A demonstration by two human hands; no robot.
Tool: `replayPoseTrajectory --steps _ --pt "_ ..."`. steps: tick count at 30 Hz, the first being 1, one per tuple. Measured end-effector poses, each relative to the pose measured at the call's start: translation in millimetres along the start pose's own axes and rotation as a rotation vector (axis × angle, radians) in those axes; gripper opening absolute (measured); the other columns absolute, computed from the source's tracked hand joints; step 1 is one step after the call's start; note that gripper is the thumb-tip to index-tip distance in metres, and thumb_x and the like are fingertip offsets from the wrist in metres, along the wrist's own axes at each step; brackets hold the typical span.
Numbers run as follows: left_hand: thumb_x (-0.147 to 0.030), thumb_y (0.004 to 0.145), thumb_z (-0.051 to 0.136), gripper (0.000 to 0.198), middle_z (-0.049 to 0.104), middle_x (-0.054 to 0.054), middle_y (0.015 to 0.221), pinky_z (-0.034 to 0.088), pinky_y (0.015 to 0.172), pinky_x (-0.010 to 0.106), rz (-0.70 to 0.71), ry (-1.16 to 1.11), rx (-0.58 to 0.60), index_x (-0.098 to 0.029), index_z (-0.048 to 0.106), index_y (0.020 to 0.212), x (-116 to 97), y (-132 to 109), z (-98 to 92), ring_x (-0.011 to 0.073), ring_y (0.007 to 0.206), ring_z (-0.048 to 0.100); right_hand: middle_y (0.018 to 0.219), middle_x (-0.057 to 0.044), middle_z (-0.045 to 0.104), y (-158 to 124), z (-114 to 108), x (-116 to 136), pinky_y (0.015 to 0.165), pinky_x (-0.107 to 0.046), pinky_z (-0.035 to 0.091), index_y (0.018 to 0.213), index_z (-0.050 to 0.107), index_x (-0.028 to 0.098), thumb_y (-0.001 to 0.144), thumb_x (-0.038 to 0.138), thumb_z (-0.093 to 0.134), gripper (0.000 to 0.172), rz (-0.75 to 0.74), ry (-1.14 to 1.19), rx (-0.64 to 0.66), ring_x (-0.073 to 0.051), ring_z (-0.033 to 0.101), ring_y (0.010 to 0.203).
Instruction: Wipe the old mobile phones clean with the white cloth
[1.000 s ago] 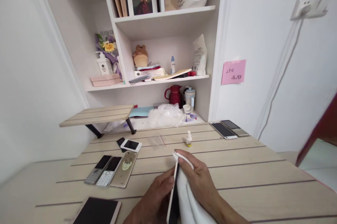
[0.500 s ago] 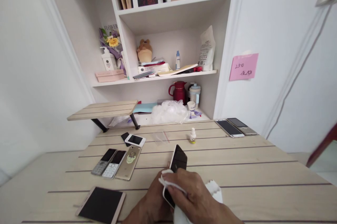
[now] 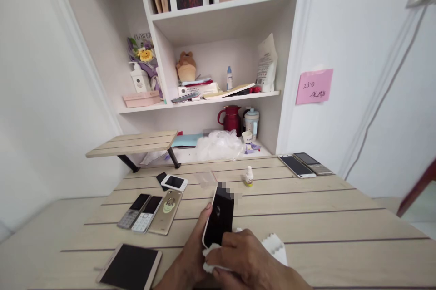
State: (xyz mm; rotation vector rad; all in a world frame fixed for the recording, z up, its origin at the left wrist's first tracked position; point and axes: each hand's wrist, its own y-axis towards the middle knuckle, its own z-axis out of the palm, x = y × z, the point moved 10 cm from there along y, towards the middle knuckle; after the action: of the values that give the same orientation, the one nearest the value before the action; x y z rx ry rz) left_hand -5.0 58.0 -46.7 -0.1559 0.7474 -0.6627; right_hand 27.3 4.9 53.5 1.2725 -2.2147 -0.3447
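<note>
A phone with a dark screen and white edge (image 3: 220, 219) is tilted up above the slatted wooden table (image 3: 323, 217). My left hand (image 3: 194, 251) grips it along its left side, thumb on the edge. In my right hand (image 3: 245, 256) is a bunched white cloth (image 3: 214, 253), pressed at the phone's lower end, with curled fingers around it. Another piece of white cloth with a zigzag edge (image 3: 275, 248) shows to the right, partly behind my right hand. A small white bottle (image 3: 249, 175) stands upright beyond the phone.
Several phones lie at the left, including a gold one (image 3: 166, 210) and a large one (image 3: 131, 265). Two more (image 3: 298, 165) (image 3: 313, 164) lie back right. A clear bag (image 3: 206, 178) is behind the held phone; a small raised wooden stand (image 3: 136, 142) is back left.
The held phone has turned to face the camera more and shifted slightly left. My right hand with the cloth has moved down to the phone's lower end. My left thumb now shows on its edge.
</note>
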Motion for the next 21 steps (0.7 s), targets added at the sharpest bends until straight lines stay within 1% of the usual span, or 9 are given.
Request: replayPoseTrajectory --steps 3,5,7,10,12,14,17,19,21 --pt "-0.057 0.081 0.061 0.045 0.056 -0.002 0.048 0.036 0.047 0.023 0.011 -0.029 0.011 -0.018 0.058 0.059 -2.0 1.0 -0.6 0.0119 0.044 0.049 0.077 -0.001 0.064 -2.0 0.4 -3.4 0.061 -0.026 0.041 0.101 0.068 0.024 0.091 0.018 0.051 0.021 0.013 0.036 -0.010 -0.015 0.058 0.066" --pt "-0.055 0.085 0.057 0.045 0.057 -0.001 0.047 0.037 0.048 0.023 0.005 -0.048 0.025 -0.017 0.060 0.061 -0.1 0.9 0.1 0.0126 0.045 0.051 0.079 -0.001 0.065 -4.1 -4.1 -9.8 0.063 -0.026 0.043 0.100 0.067 0.024 0.093 0.018 0.050 0.020 0.036 0.070 -0.072 -0.015 0.060 0.069" --pt "-0.053 0.088 0.054 0.044 0.062 0.001 0.052 0.040 0.053 0.024 -0.041 -0.067 0.065 -0.014 0.066 0.070 6.8 0.2 4.0 0.0147 0.050 0.057 0.082 -0.001 0.067 -7.3 -13.1 -22.5 0.068 -0.026 0.046 0.101 0.066 0.024 0.095 0.020 0.048 0.019 0.089 0.080 -0.195 -0.016 0.062 0.073" --pt "-0.051 0.089 0.052 0.042 0.071 0.004 0.066 0.043 0.058 0.026 -0.103 -0.062 0.152 -0.013 0.070 0.090 16.5 -0.8 12.3 0.0175 0.058 0.063 0.091 -0.003 0.069 -16.2 -29.8 -47.3 0.076 -0.028 0.049 0.110 0.064 0.025 0.097 0.022 0.046 0.021 0.198 0.024 -0.427 -0.017 0.065 0.083" --pt "-0.056 0.089 0.049 0.048 0.072 0.006 0.068 0.042 0.054 0.027 -0.109 -0.007 0.192 -0.013 0.070 0.093 19.0 -0.4 14.3 0.0187 0.057 0.064 0.098 -0.005 0.070 -25.5 -40.9 -65.2 0.080 -0.031 0.050 0.113 0.062 0.023 0.097 0.025 0.047 0.022 0.309 -0.051 -0.571 -0.019 0.067 0.089" --pt "-0.062 0.089 0.044 0.058 0.071 0.008 0.066 0.041 0.050 0.027 -0.074 0.077 0.218 -0.010 0.071 0.089 17.4 1.0 14.1 0.0189 0.053 0.063 0.100 -0.006 0.071 -35.7 -48.9 -82.9 0.078 -0.033 0.051 0.112 0.061 0.022 0.096 0.029 0.049 0.021 0.455 -0.106 -0.663 -0.022 0.068 0.089" --pt "-0.065 0.088 0.042 0.065 0.068 0.010 0.061 0.041 0.051 0.027 -0.053 0.129 0.231 -0.007 0.070 0.079 17.5 2.7 12.5 0.0176 0.050 0.061 0.094 -0.004 0.072 -45.4 -53.9 -98.8 0.067 -0.032 0.052 0.107 0.059 0.022 0.094 0.033 0.051 0.019 0.611 -0.118 -0.704 -0.021 0.069 0.075" --pt "-0.061 0.089 0.046 0.058 0.068 0.008 0.063 0.042 0.055 0.026 -0.091 0.086 0.214 -0.009 0.070 0.079 22.1 3.1 11.6 0.0168 0.053 0.061 0.091 -0.004 0.071 -43.7 -53.8 -94.3 0.068 -0.031 0.051 0.103 0.060 0.022 0.094 0.032 0.050 0.016 0.576 -0.107 -0.705 -0.020 0.068 0.074" --pt "-0.056 0.089 0.051 0.048 0.069 0.005 0.064 0.041 0.056 0.025 -0.103 0.014 0.198 -0.013 0.070 0.081 23.5 3.3 12.8 0.0159 0.054 0.061 0.092 -0.004 0.070 -35.4 -48.3 -79.6 0.073 -0.030 0.050 0.103 0.061 0.022 0.096 0.028 0.049 0.015 0.454 -0.087 -0.662 -0.020 0.067 0.080"
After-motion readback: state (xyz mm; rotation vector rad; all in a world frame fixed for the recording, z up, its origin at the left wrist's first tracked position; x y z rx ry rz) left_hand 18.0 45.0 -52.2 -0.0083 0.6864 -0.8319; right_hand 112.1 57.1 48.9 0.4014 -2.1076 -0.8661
